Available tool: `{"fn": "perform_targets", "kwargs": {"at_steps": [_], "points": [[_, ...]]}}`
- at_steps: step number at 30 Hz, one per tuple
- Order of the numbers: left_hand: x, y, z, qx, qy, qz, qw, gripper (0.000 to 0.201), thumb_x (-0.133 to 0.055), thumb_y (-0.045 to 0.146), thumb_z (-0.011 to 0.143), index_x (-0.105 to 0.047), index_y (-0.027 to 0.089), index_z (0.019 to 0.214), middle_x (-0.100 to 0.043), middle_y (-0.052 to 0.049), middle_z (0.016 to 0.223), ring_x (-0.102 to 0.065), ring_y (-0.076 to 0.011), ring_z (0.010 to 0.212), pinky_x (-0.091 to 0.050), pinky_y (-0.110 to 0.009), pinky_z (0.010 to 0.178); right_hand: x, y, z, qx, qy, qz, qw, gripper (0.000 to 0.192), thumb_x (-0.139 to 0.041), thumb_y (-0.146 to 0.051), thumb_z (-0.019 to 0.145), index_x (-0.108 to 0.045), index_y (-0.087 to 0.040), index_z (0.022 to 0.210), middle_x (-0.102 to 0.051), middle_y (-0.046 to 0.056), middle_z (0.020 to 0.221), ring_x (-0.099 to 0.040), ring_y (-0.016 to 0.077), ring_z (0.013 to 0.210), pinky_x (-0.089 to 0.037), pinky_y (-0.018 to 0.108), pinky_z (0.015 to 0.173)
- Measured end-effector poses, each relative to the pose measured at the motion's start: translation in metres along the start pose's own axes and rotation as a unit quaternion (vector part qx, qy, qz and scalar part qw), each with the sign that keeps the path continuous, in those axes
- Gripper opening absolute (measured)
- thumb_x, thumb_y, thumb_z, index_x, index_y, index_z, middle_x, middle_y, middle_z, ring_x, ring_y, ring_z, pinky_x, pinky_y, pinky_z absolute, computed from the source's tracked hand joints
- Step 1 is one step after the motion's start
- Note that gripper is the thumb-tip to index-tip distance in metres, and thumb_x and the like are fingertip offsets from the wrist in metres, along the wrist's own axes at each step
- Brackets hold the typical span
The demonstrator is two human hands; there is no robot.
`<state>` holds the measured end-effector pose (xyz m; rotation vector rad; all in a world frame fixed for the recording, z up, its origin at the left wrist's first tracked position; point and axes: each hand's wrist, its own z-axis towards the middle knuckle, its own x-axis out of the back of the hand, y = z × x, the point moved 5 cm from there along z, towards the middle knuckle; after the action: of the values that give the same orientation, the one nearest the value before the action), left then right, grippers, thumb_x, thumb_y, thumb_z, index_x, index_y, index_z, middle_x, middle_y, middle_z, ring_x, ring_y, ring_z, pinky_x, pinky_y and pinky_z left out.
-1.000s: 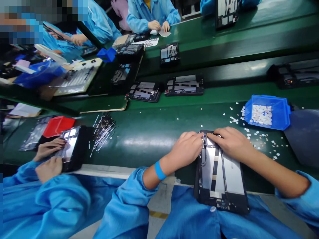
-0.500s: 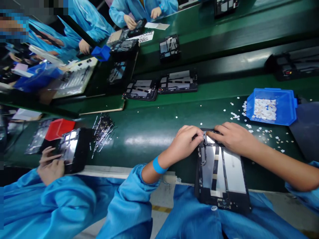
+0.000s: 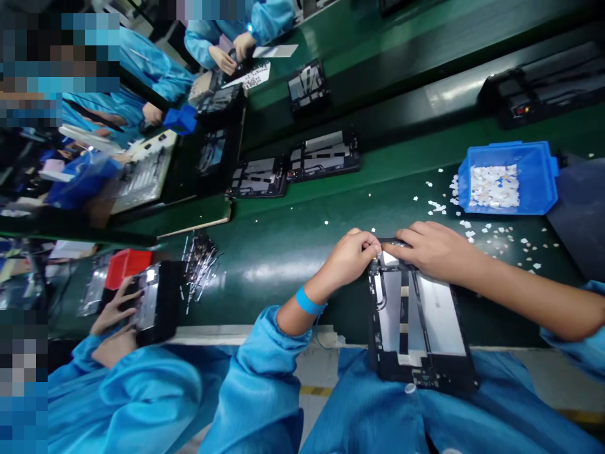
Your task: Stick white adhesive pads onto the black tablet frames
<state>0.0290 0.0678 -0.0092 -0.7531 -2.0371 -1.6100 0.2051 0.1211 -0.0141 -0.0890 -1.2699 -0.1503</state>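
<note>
On glossy green bench, both hands pinching flat black tablet frame [image 3: 420,328], far end

— What sits on the green bench [image 3: 293,252] to the right?
— A blue bin [image 3: 508,180] of small white pieces, with more white pieces [image 3: 496,236] scattered just beside it.
— And to the left?
— A pile of thin metal strips [image 3: 199,263], then a red tray [image 3: 126,267] near a co-worker's hands [image 3: 116,315] on another black frame [image 3: 158,301].
— Farther off?
— Two open tablet frames [image 3: 295,167] lie side by side on the conveyor; beyond them, people in blue coats [image 3: 236,25] work.
</note>
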Motion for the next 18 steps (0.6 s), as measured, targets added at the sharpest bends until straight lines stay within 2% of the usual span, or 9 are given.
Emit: {"fn": "perform_targets", "kwargs": {"at_steps": [18], "points": [[-0.0071,-0.0007,0.0012,-0.001,0.036,0.043,0.998,0.014,-0.057,0.013,0.096,-0.066,0.019,0.086,-0.063,-0.002,0.086,-0.059,-0.0181,0.087,-0.046,-0.031,0.08,0.0001,0.0008,0.0004,0.003,0.01,0.012,1.0,0.04,-0.056,-0.009,0.094,-0.072,-0.023,0.128,-0.069,0.009,0.099,-0.046,0.0235,0.083,-0.025,0.037,0.07]]}}
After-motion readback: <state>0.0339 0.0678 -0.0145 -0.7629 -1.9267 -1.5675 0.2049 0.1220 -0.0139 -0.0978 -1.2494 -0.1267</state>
